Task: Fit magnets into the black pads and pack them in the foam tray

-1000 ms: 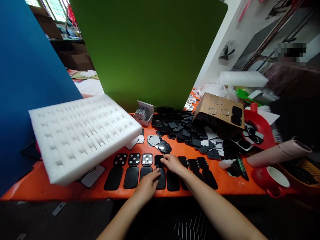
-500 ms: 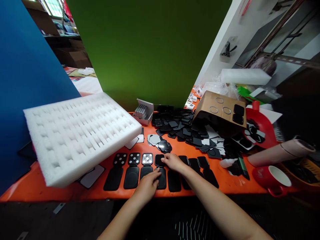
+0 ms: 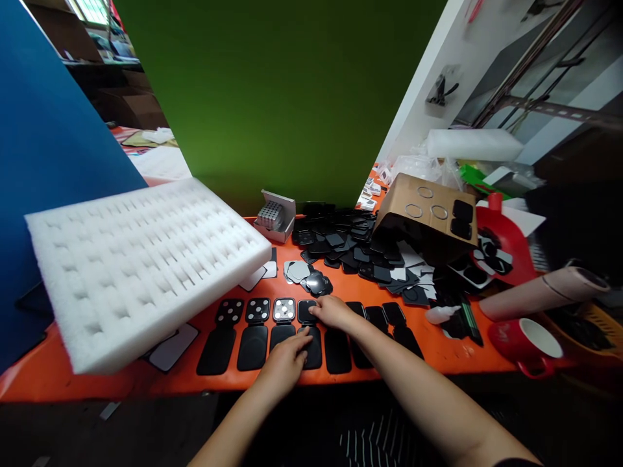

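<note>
A row of black folding pads lies spread out on the orange table, each with a small upper square and a longer lower panel. My right hand (image 3: 335,312) has its fingertips pressed together at the right edge of one small black square (image 3: 304,310); the fingertips partly cover that spot. My left hand (image 3: 285,358) rests its fingers on the lower panel (image 3: 314,350) of the same pad, thumb apart from the fingers. To the left, upper squares show round silver discs, as on the white-backed square (image 3: 283,310) and the black disc-dotted square (image 3: 257,310).
White foam block (image 3: 146,259) with slots at left, overhanging the table. Small box of metal discs (image 3: 272,217) behind. Heaped black plates (image 3: 341,240), grey plates (image 3: 296,271), cardboard box (image 3: 428,207), dropper bottle (image 3: 440,315), red mug (image 3: 520,344) and pink tumbler (image 3: 540,295) stand around.
The view has shifted slightly. Both hands stay at the same pad, with the right fingertips still at the small square and the left fingers still on the lower panel.
</note>
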The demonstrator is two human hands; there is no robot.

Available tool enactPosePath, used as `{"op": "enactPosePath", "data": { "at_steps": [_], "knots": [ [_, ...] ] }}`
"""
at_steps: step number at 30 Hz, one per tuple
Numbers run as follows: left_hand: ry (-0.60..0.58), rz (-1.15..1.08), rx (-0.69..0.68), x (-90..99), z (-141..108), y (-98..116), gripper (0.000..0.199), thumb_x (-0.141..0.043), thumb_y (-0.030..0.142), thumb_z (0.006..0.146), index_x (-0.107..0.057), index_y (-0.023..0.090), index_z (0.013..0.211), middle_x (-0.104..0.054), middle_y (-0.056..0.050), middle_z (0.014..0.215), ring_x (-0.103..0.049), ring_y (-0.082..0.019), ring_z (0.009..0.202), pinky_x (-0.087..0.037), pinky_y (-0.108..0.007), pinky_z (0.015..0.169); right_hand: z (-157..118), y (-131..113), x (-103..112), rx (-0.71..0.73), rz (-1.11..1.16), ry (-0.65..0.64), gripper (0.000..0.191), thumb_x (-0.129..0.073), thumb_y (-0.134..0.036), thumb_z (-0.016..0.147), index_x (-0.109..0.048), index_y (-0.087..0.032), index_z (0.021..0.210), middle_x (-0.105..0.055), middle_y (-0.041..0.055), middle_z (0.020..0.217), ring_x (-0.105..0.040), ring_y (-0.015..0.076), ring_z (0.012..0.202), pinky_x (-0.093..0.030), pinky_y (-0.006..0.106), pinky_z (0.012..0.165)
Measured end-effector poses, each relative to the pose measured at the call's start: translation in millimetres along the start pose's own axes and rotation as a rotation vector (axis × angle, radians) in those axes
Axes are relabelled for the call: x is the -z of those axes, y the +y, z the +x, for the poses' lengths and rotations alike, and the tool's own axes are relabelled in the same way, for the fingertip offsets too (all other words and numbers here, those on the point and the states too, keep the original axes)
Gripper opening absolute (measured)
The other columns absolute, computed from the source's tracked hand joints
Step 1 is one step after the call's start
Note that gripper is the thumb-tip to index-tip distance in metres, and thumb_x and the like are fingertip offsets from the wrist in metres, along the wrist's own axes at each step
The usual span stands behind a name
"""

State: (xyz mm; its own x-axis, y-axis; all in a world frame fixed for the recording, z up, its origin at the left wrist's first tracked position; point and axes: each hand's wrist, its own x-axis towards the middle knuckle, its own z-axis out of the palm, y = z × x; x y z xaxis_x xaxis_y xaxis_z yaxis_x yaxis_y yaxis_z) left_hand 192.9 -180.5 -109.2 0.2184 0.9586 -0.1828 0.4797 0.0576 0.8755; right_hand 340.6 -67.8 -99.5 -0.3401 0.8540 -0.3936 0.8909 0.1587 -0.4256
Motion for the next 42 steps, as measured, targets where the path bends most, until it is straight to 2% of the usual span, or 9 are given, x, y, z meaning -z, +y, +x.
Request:
{"op": "enactPosePath", "data": {
  "at_steps": [10,19,23,26,30,35,39,41,42],
  "knots": [
    [-0.011,-0.009,-0.005,0.9,1.1,-1.2,0.044,-0.047,0.010,0.070,-0.059,0.026,0.109,-0.048,0.000,0.126,-0.043,-0.018,0.117,-0.030,-0.034,0.101,1.3,-6.6,7.9,0.025,-0.141,-0.048,0.035,-0.048,-0.046,0.075,-0.065,-0.016,0.080,-0.065,0.0110,0.083,-0.059,0.0227,0.075,-0.037,0.027,0.058],
    [0.002,-0.016,-0.017,-0.4,1.7,-3.4,0.044,-0.047,0.010,0.069,-0.059,0.027,0.108,-0.049,0.001,0.125,-0.044,-0.018,0.116,-0.031,-0.034,0.100,-14.6,-15.5,17.8,0.057,-0.239,0.063,0.040,-0.047,-0.046,0.077,-0.062,-0.012,0.094,-0.062,0.0166,0.093,-0.055,0.0289,0.089,-0.040,0.035,0.072],
    [0.007,-0.010,-0.019,-1.1,1.9,-4.8,0.042,-0.047,0.012,0.069,-0.060,0.025,0.108,-0.049,-0.001,0.125,-0.044,-0.019,0.116,-0.032,-0.034,0.100,-42.8,-5.7,6.3,0.354,-0.239,0.095,0.033,-0.036,-0.023,0.085,-0.053,-0.020,0.113,-0.053,0.0071,0.118,-0.044,0.0191,0.111,-0.032,0.031,0.092],
    [-0.002,-0.008,-0.026,-0.7,1.9,-5.6,0.042,-0.047,0.013,0.070,-0.059,0.025,0.108,-0.048,-0.001,0.126,-0.044,-0.018,0.116,-0.032,-0.034,0.100,-52.7,0.9,-7.7,0.544,-0.291,0.062,0.040,-0.035,-0.020,0.085,-0.043,-0.017,0.124,-0.040,0.0077,0.131,-0.035,0.0189,0.120,-0.023,0.035,0.100],
    [-0.036,-0.002,-0.037,0.6,2.0,-5.0,0.047,-0.046,0.010,0.068,-0.057,0.027,0.111,-0.046,0.001,0.128,-0.042,-0.018,0.118,-0.030,-0.033,0.101,-45.5,-2.2,-19.7,0.492,-0.382,0.035,0.039,-0.036,-0.019,0.084,-0.046,-0.015,0.122,-0.042,0.0103,0.129,-0.040,0.0223,0.116,-0.015,0.044,0.102],
    [0.018,-0.216,0.005,-0.7,1.0,-2.6,0.044,-0.051,0.010,0.063,-0.063,0.028,0.102,-0.050,0.002,0.124,-0.043,-0.019,0.117,-0.026,-0.034,0.103,-38.3,-11.3,-17.6,0.435,-0.368,0.066,0.036,-0.038,-0.018,0.082,-0.051,-0.014,0.116,-0.045,0.0115,0.126,-0.043,0.0247,0.113,-0.016,0.047,0.100],
    [0.108,-0.327,0.068,1.4,-5.7,-2.6,0.030,-0.048,0.022,0.071,-0.065,0.019,0.095,-0.062,-0.008,0.110,-0.055,-0.025,0.104,-0.040,-0.040,0.092,-53.4,-11.5,-6.6,0.336,-0.090,0.158,0.029,-0.039,-0.018,0.081,-0.058,-0.020,0.103,-0.058,0.0068,0.111,-0.050,0.0200,0.103,-0.032,0.034,0.090],
    [0.158,-0.403,0.091,4.7,-10.8,-1.7,0.037,-0.040,0.031,0.078,-0.058,0.014,0.105,-0.062,-0.012,0.108,-0.058,-0.025,0.097,-0.046,-0.039,0.083,-66.1,-12.1,-7.9,0.237,0.145,0.199,0.025,-0.037,-0.023,0.083,-0.059,-0.021,0.095,-0.061,0.0056,0.098,-0.054,0.0180,0.092,-0.038,0.028,0.079],
    [0.189,-0.477,0.103,6.5,-13.3,-0.3,0.040,-0.038,0.034,0.080,-0.053,0.013,0.111,-0.060,-0.012,0.111,-0.059,-0.024,0.096,-0.047,-0.038,0.081,-72.5,-13.4,-11.2,0.199,0.284,0.150,0.025,-0.036,-0.028,0.084,-0.059,-0.020,0.090,-0.062,0.0052,0.091,-0.056,0.0170,0.084,-0.040,0.026,0.073]
  ]
}}
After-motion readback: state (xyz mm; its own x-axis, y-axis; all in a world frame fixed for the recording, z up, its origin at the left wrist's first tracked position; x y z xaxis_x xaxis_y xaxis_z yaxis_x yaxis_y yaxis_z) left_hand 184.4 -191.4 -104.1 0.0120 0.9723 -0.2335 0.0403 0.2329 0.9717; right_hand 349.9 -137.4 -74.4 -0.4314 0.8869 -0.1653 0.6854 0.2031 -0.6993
